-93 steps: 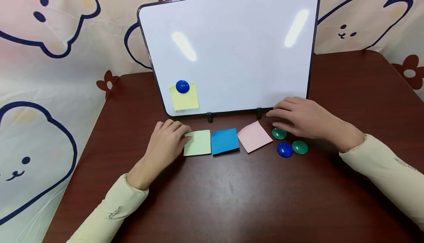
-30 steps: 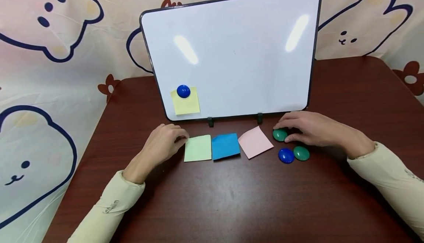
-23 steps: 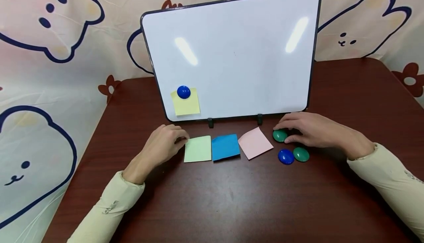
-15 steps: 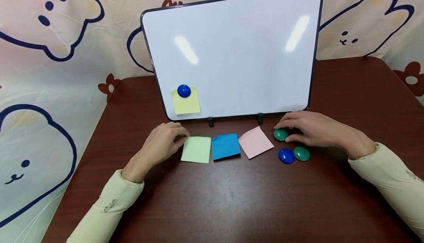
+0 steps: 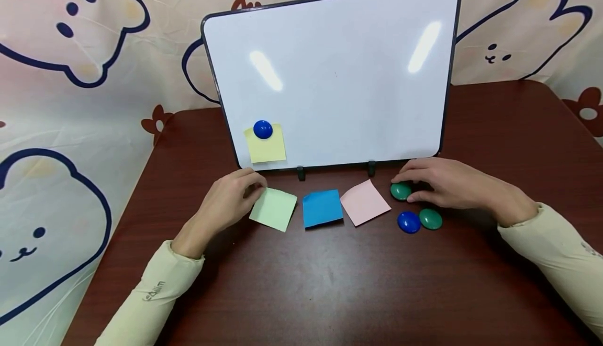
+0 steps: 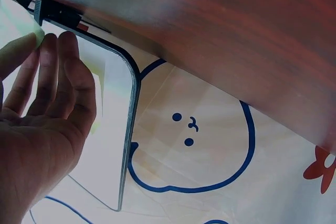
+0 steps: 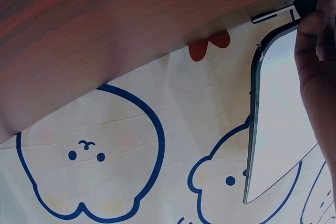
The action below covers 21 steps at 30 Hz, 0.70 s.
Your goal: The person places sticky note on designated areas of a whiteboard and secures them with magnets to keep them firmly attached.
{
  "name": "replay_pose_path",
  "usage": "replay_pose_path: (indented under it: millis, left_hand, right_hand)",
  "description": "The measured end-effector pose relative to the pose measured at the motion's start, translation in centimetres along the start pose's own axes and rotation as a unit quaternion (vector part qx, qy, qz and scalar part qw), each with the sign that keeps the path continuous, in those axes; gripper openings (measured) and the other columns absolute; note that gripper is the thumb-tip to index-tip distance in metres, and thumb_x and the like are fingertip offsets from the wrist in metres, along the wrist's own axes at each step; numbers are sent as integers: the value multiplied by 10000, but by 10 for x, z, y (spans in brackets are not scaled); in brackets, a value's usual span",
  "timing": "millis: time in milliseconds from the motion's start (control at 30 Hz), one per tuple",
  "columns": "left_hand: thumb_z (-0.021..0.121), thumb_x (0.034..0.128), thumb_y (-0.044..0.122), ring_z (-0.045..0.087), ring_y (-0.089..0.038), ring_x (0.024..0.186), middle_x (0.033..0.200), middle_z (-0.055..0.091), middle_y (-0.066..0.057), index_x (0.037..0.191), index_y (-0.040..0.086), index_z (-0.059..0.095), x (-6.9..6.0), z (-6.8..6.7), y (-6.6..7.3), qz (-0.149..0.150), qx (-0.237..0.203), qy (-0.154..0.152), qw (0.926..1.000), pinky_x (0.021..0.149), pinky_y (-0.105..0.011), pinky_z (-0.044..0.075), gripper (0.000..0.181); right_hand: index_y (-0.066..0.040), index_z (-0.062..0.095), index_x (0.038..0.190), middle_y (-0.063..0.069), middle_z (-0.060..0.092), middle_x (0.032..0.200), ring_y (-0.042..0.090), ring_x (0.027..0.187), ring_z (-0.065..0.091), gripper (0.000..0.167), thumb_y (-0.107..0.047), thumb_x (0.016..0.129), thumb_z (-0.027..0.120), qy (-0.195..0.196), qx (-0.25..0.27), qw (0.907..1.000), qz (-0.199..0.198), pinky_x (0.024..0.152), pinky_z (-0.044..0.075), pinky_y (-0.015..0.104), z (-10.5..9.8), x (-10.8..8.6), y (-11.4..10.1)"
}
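Observation:
My left hand (image 5: 228,200) pinches the upper left corner of a pale green note (image 5: 275,210), which lies turned at an angle. In the left wrist view, the thumb and fingertips of the left hand (image 6: 50,85) meet on the note's corner (image 6: 18,17). My right hand (image 5: 449,183) holds a green round magnet (image 5: 401,191) between thumb and fingers at the table's surface. Just in front of it lie a blue magnet (image 5: 409,222) and another green magnet (image 5: 431,219). A blue note (image 5: 322,208) and a pink note (image 5: 365,203) lie between the hands.
A whiteboard (image 5: 334,79) stands at the back on black feet. A blue magnet (image 5: 263,130) sits over a yellow note (image 5: 267,149) at its lower left. Patterned cloth (image 5: 118,89) hangs behind the dark red table (image 5: 311,293).
The left hand has gripped the green note's corner and shifted it slightly left, turning it. The right hand has come down from above the green magnet and taken hold of it.

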<state>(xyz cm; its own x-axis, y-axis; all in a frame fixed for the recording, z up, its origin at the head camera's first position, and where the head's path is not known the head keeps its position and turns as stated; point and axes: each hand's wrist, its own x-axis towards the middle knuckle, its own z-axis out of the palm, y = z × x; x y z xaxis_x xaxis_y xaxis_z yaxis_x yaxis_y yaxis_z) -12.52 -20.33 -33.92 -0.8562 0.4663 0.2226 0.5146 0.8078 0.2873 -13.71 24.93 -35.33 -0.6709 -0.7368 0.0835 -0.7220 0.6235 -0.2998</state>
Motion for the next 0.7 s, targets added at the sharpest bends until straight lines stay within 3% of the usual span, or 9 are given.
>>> replay_pose_path:
  millis: [700]
  left_hand:
    - [761,856,50,594,-111,711,842,691,-1,932,121,754,3,-5,-2,166,-287,760,9966,635,-291,505,104]
  right_hand:
    - [-250,679,1234,-124,654,1162,38,1028,619,395,-255,856,791,-13,-24,10000,-4,869,566,353,0,1,0]
